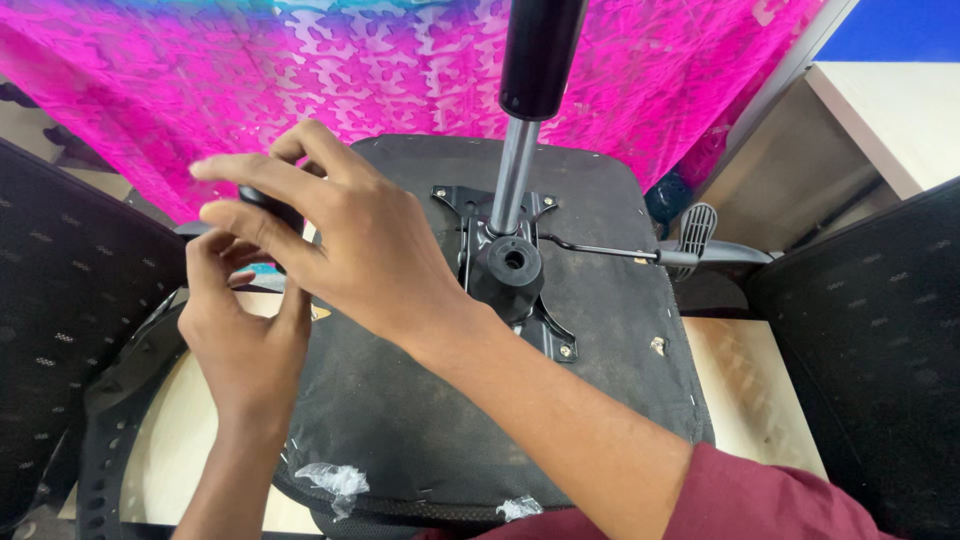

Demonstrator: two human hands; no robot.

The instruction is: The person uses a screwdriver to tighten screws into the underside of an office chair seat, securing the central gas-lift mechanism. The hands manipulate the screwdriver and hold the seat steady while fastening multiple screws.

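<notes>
An office chair seat lies upside down in front of me, its dark fabric underside facing up. A black metal mechanism plate is bolted at its middle, with a chrome gas-lift cylinder rising from it and a black cover above. A thin lever runs right to a grey paddle handle. My right hand reaches across to the seat's left edge and grips a small black part. My left hand sits just beneath it, fingers touching the same part.
Pink patterned cloth hangs behind. Black mesh chair parts stand at the left and right. A black armrest frame lies at lower left. The seat rests on a light wooden table. Scraps of clear plastic cling to the seat's near edge.
</notes>
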